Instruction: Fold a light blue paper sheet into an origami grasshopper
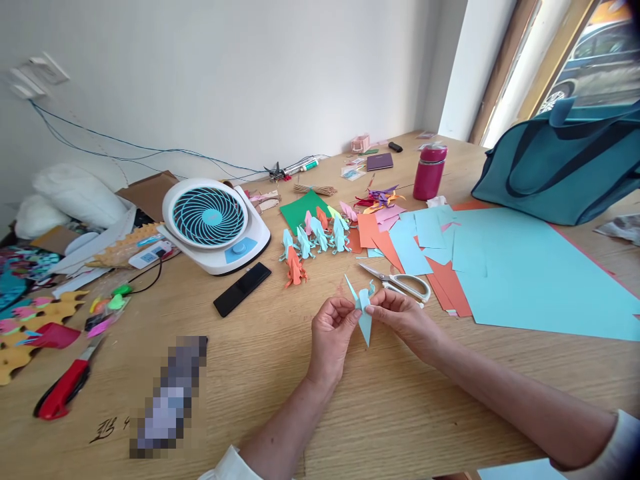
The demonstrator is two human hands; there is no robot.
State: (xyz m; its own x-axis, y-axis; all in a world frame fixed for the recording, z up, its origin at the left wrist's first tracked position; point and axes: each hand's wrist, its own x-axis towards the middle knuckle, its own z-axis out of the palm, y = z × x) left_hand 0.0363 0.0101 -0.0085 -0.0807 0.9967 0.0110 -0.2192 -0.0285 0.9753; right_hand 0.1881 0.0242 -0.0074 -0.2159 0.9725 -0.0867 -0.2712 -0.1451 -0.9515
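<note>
A light blue folded paper figure is held between both hands, with one long point hanging down and a thin point sticking up to the left. My left hand pinches its left side between thumb and fingers. The fingers of my right hand are closed on its upper right side, by a small curled strip. Beyond the hands stand several finished folded figures in light blue and pink, with an orange one in front. White-handled scissors lie open just behind my right hand.
Large light blue sheets and orange pieces cover the right side. A teal bag and a magenta bottle stand behind. Leftward are a white fan, a black phone and a red-handled knife.
</note>
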